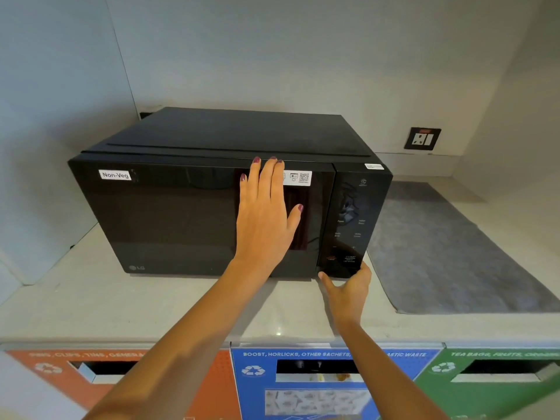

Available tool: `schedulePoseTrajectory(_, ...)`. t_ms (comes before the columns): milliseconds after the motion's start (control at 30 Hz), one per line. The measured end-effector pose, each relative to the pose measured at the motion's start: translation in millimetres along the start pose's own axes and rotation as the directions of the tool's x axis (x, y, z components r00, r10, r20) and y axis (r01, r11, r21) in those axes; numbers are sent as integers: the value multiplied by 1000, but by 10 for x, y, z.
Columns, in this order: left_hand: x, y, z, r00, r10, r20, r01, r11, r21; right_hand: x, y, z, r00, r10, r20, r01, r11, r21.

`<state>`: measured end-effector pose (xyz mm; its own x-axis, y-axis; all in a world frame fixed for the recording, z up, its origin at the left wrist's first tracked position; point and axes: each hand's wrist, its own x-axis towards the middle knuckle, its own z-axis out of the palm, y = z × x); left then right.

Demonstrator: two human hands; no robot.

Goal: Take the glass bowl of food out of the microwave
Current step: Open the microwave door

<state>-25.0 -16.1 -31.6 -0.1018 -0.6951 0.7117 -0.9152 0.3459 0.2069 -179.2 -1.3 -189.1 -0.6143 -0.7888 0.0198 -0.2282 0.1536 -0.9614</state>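
Note:
A black microwave [169,213] stands on a pale counter with its dark glass door closed; a white "Non-Veg" label is stuck at the door's upper left. The glass bowl of food is not visible behind the dark door. My left hand [266,216] lies flat on the right part of the door, fingers spread, fingertips at the door's top edge. My right hand [348,289] is at the bottom right corner of the microwave, below the control panel [348,225], thumb pointing left, fingers curled under the front edge.
A grey mat [448,253] lies on the counter [91,298] to the right of the microwave. A wall socket [422,138] sits on the back wall. Below the counter edge are orange [60,371], blue [303,380] and green [500,374] waste bin slots.

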Motion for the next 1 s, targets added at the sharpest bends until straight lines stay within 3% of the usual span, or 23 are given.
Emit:
schedulePoseTrajectory(367,-168,42,-84,999,0,-34,0,1000,3,-7,-19,100,995,-31,-93,37,998,59)
schedulePoseTrajectory(600,-421,2,-291,997,0,-72,-11,988,-153,-74,-104,65,994,21,-103,-8,993,117)
schedulePoseTrajectory(700,-519,-11,-424,995,-27,-91,6,976,-217,-252,-171,-19,977,2,-211,8,999,47)
schedulePoseTrajectory(833,-662,6,-630,991,-75,-114,37,953,-301,-471,-301,-160,931,-174,-321,198,979,42)
schedulePoseTrajectory(900,-734,20,-735,986,-109,-125,59,935,-351,-569,-447,-234,916,-294,-274,330,939,94)
schedulePoseTrajectory(1000,-843,46,-928,976,-173,-132,107,908,-405,-673,-788,-314,888,-451,-84,459,865,205)
